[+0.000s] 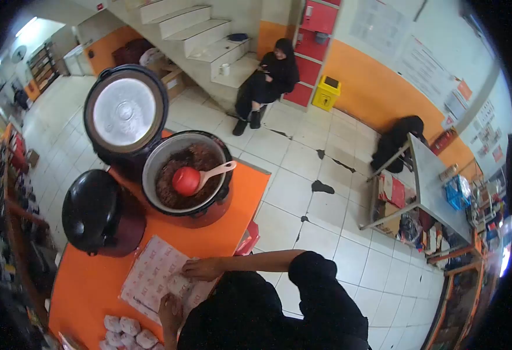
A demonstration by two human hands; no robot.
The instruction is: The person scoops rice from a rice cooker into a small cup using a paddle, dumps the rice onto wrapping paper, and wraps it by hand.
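A stack of white paper wrappers [148, 280] printed in pink lies on the orange table in front of me. On its near part, a pale bundle of wrapping paper [180, 286] sits between my hands; what it holds is hidden. My right hand [203, 268] reaches in from the right, fingers bent over the bundle's far edge. Lower down, my left hand [171, 312] has its curled fingers at the near edge. Several small wrapped bundles [129, 326] are heaped at the table's lower left.
An open cooker [228, 151] holds dark reddish-brown rice [200, 157] with a red scoop [187, 181] on top. Its lid [124, 111] stands raised. Beside it is a closed black cooker [92, 204]. One person [276, 76] sits by the stairs, another [399, 140] near a metal table [443, 198].
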